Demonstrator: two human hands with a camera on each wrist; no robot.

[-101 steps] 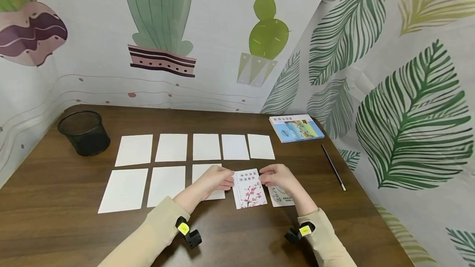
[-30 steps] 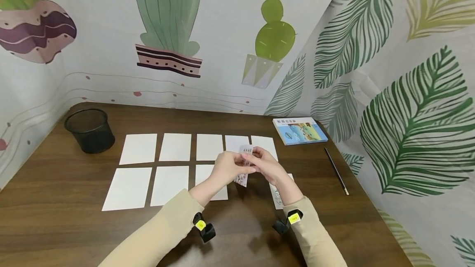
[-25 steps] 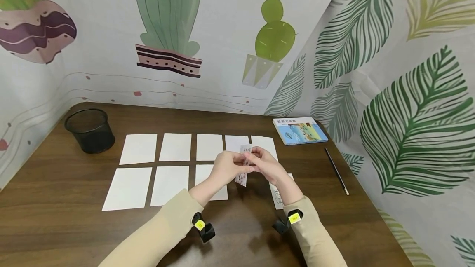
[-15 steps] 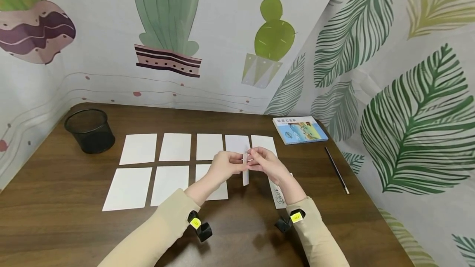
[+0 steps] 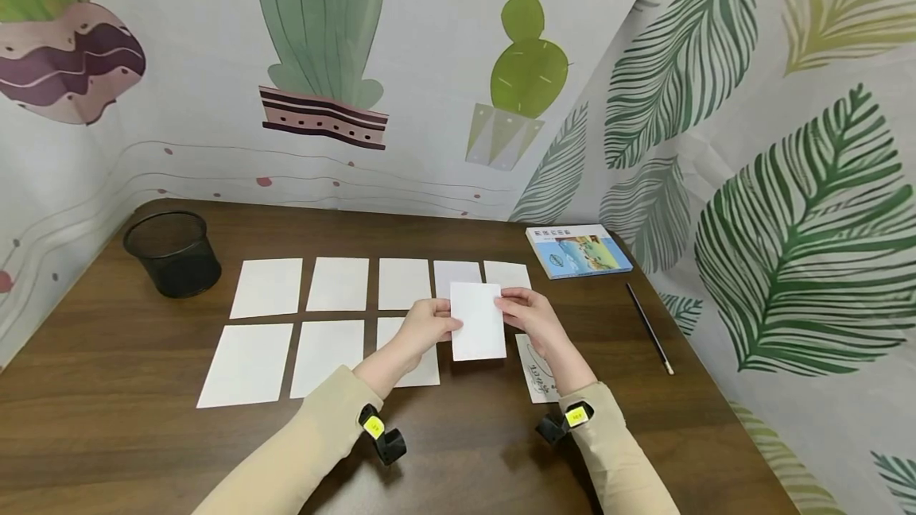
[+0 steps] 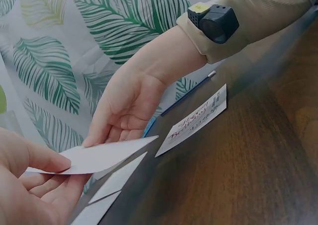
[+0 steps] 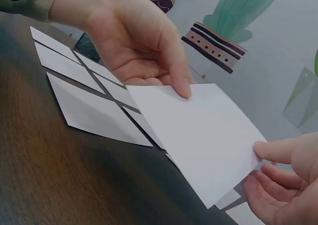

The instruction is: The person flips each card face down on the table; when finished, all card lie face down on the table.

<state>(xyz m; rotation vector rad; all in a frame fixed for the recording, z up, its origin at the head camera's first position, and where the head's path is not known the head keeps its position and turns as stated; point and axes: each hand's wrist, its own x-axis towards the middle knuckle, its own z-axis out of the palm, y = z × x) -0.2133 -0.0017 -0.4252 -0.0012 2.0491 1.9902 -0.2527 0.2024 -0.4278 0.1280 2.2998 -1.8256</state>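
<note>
A card (image 5: 478,323) is held above the table, its blank white side facing up in the head view. My left hand (image 5: 424,329) pinches its left edge, thumb on top and fingers beneath. On the opposite edge, my right hand (image 5: 535,318) pinches it the same way. Both grips also show in the right wrist view, where the card (image 7: 198,135) slants across the middle. Under the right wrist lies a printed card (image 5: 537,372), partly covered by that hand; its lettering (image 6: 194,120) shows in the left wrist view.
Blank white cards (image 5: 245,364) lie in two rows left of and behind the hands. A black mesh pen holder (image 5: 174,254) stands at the back left. A blue-covered book (image 5: 580,250) and a pencil (image 5: 650,329) lie at the right, near the patterned cloth wall.
The card was lifted off the table with its blossom print up. Both hands turned it over through an edge-on pose, and its blank side now faces up.
</note>
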